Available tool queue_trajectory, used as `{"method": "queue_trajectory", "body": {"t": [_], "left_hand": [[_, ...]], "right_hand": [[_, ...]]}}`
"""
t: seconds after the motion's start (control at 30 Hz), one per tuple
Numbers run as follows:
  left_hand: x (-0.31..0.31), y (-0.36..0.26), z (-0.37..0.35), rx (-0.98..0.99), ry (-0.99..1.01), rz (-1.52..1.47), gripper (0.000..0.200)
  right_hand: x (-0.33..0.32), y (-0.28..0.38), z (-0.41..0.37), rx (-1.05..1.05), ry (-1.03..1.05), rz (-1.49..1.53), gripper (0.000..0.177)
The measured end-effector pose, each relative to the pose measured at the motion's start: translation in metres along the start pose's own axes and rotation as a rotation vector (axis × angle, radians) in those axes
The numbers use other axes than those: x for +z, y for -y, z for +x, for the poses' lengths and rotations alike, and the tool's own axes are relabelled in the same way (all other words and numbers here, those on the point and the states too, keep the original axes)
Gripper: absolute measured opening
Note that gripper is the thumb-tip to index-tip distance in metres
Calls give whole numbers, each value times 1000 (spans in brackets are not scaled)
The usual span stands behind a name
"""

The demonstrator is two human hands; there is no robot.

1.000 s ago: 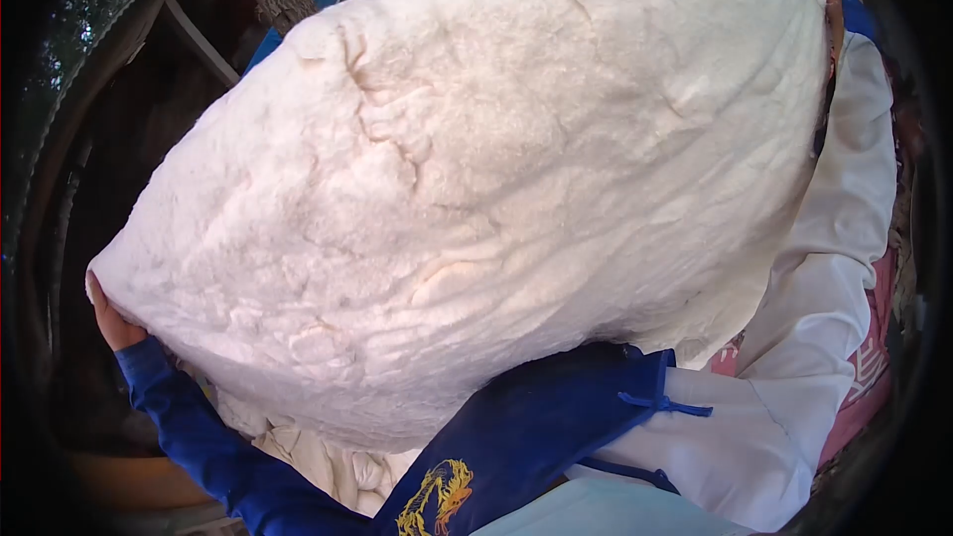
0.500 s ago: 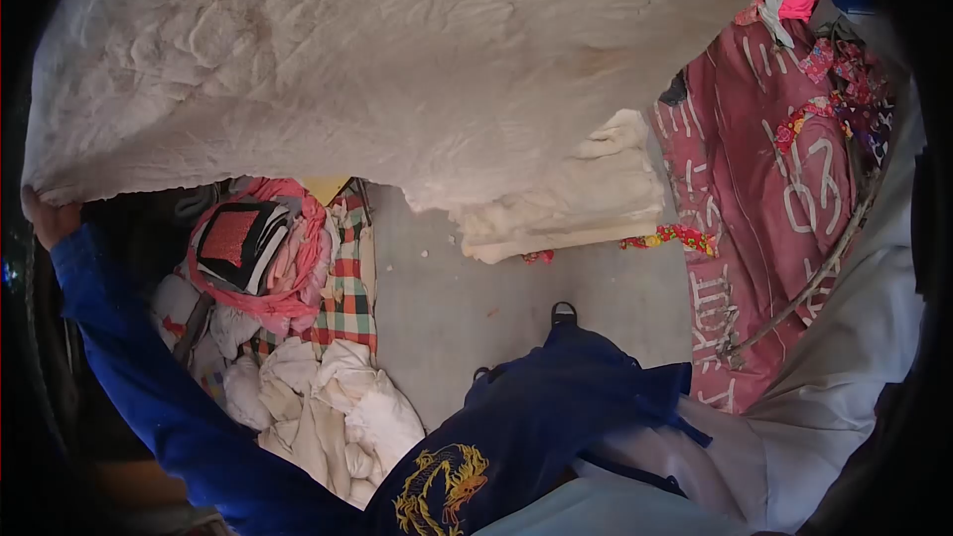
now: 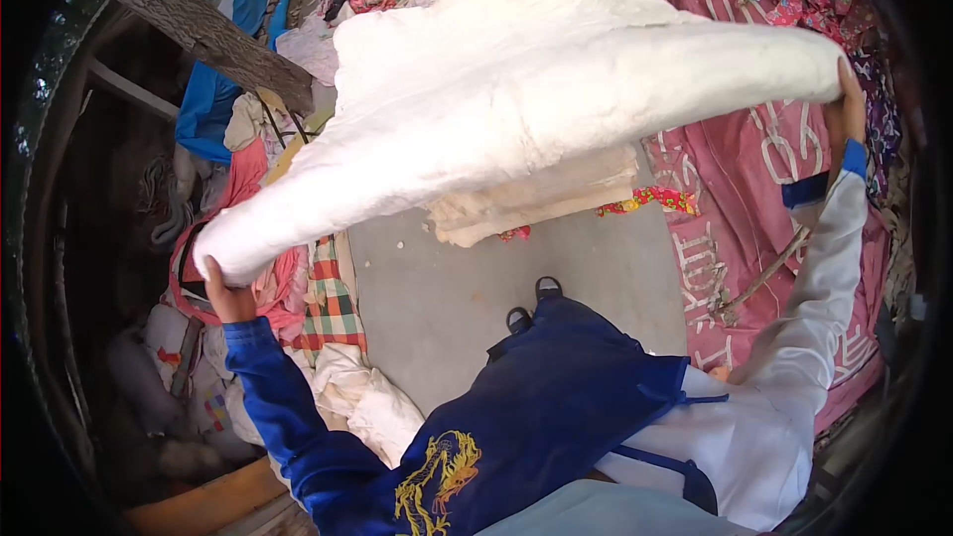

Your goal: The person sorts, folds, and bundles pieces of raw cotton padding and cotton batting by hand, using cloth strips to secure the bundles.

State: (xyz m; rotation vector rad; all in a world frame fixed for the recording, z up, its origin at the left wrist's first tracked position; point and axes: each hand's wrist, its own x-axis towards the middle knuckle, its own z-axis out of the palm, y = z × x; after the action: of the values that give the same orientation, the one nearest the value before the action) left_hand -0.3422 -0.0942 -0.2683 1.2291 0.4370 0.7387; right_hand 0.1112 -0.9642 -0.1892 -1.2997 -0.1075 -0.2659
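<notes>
A large white sheet of cotton batting (image 3: 516, 109) hangs stretched across the view, its near edge rounded over like a thick roll. My left hand (image 3: 228, 296) is closed on its lower left corner, thumb up. At the opposite end, my right hand (image 3: 851, 104) grips the right corner; its fingers are partly hidden behind the batting. Beneath the raised sheet lies a folded cream batting stack (image 3: 541, 201) on the grey floor (image 3: 447, 308), partly covered from view.
A pink bundle (image 3: 283, 283) and checked cloth (image 3: 333, 298) lie at left, near crumpled white fabric (image 3: 362, 392). On the right spreads a red sheet with white lettering (image 3: 715, 248), a stick (image 3: 769, 268) across it. A wooden post (image 3: 199, 25) slants at upper left.
The batting has come down from overhead and its near edge is now rolled over. My left hand has moved right and lower; my right hand has come into view.
</notes>
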Motion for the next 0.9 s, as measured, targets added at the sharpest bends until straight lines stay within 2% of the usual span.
{"method": "queue_trajectory", "body": {"t": [0.03, 0.07, 0.1, 0.13, 0.2, 0.27, 0.33, 0.37, 0.4, 0.43, 0.47, 0.5, 0.57, 0.6, 0.63, 0.67, 0.77, 0.83, 0.87, 0.9], "left_hand": [[-18, 44, -11, -69, 55, 4, 55], [-37, 93, -23, -134, 38, 33, 54], [-30, 133, -41, -204, -27, -68, 48], [-58, 184, -49, -333, -31, -78, 47], [-82, 269, -71, -566, -123, 7, 46], [-84, 337, -84, -750, -264, 220, 45], [-67, 382, -89, -887, -142, 379, 43], [-62, 400, -91, -960, -91, 469, 43], [-59, 416, -92, -1003, -88, 492, 45], [-55, 424, -95, -992, -134, 509, 42], [-51, 428, -96, -980, -178, 528, 39], [-54, 430, -95, -987, -130, 583, 40], [-57, 430, -96, -995, -34, 682, 43], [-55, 427, -95, -920, 63, 749, 44], [-51, 423, -94, -842, 160, 813, 47], [-46, 419, -93, -760, 257, 874, 49], [-16, 405, -93, -866, 107, 777, 50], [-45, 450, -89, -804, 215, 924, 50], [-58, 467, -88, -775, 265, 998, 50], [-55, 466, -89, -776, 208, 1046, 51]], "right_hand": [[-18, -43, -23, 36, 5, -75, 44], [-34, -85, -46, 145, -21, -94, 44], [-50, -126, -68, 254, -45, -110, 44], [-59, -168, -91, 296, -86, -128, 45], [-92, -259, -126, 545, -243, -237, 46], [-79, -317, -163, 732, -271, -378, 45], [-47, -370, -187, 821, -314, -679, 45], [-79, -424, -196, 755, -19, -982, 44], [-90, -444, -202, 762, 63, -1054, 45], [-82, -449, -209, 763, 145, -1125, 45], [-75, -451, -216, 856, 6, -978, 48], [-72, -454, -222, 940, -132, -825, 52], [-73, -443, -221, 815, 112, -1117, 59], [-76, -440, -219, 738, 235, -1259, 62], [-52, -424, -225, 662, 153, -1412, 69], [-39, -415, -225, 638, 206, -1438, 68], [-42, -429, -223, 559, 347, -1587, 65], [-72, -472, -212, 471, 421, -1779, 59], [-62, -465, -210, 515, 402, -1649, 56], [-51, -444, -211, 558, 388, -1520, 53]]}}
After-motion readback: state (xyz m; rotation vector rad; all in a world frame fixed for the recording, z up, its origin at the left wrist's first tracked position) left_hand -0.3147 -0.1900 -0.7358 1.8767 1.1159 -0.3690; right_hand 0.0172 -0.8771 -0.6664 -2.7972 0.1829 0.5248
